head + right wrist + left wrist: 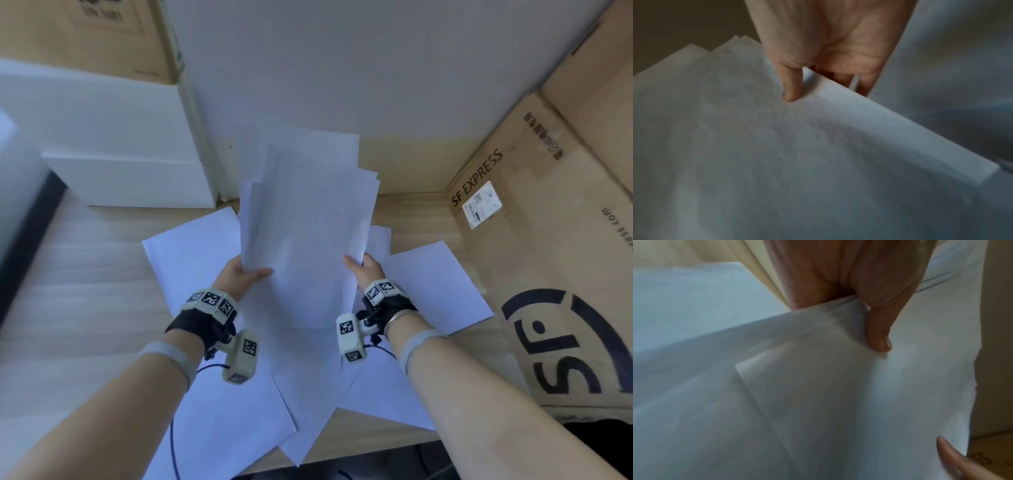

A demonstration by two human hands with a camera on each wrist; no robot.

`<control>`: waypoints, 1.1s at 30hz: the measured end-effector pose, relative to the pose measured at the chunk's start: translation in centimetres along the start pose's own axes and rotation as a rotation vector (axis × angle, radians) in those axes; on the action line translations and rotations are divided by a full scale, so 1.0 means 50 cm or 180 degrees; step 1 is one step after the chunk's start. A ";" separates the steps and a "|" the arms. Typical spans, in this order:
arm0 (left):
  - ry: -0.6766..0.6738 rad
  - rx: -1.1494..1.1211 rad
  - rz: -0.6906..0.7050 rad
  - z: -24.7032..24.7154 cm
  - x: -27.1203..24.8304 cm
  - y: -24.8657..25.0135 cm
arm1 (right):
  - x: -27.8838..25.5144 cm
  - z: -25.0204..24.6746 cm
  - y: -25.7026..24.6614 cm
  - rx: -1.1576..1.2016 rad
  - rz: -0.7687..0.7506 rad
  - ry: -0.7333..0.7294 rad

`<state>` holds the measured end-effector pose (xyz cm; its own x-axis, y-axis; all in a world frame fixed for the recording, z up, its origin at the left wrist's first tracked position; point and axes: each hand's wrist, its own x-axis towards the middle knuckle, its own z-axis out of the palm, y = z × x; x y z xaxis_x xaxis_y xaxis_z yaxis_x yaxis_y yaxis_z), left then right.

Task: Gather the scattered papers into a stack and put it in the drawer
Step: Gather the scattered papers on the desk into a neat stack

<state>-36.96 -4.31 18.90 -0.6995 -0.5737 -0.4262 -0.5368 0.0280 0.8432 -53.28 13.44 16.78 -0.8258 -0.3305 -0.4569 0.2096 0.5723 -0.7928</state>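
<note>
A loose bundle of white paper sheets (pixel 305 222) is held up above the desk, its top corners fanned out unevenly. My left hand (pixel 245 272) pinches the bundle's left edge, thumb on the front face and fingers behind. My right hand (pixel 363 269) pinches the right edge the same way. In the left wrist view the thumb (pixel 878 331) presses on the paper (pixel 818 394). The right wrist view shows my thumb (pixel 792 84) on the sheets (pixel 756 146), with fingers behind. More white sheets (pixel 442 284) lie scattered on the wooden desk (pixel 68 274) beneath. No drawer is in view.
White boxes (pixel 113 144) stand at the back left. A large SF Express cardboard box (pixel 548 240) lines the right side. Another cardboard box (pixel 85 34) stands in the far left corner against a pale wall. A dark strip (pixel 30 236) runs along the left.
</note>
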 end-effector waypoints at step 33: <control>0.0518 -0.2241 0.1487 -0.139 -0.014 0.220 | -0.021 -0.003 -0.228 0.0958 -0.0940 -0.0229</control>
<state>-39.10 -9.31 30.75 -0.6704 -0.7416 0.0220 0.2446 -0.1930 0.9502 -54.88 7.36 26.34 -0.8370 -0.5049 -0.2110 0.1218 0.2041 -0.9714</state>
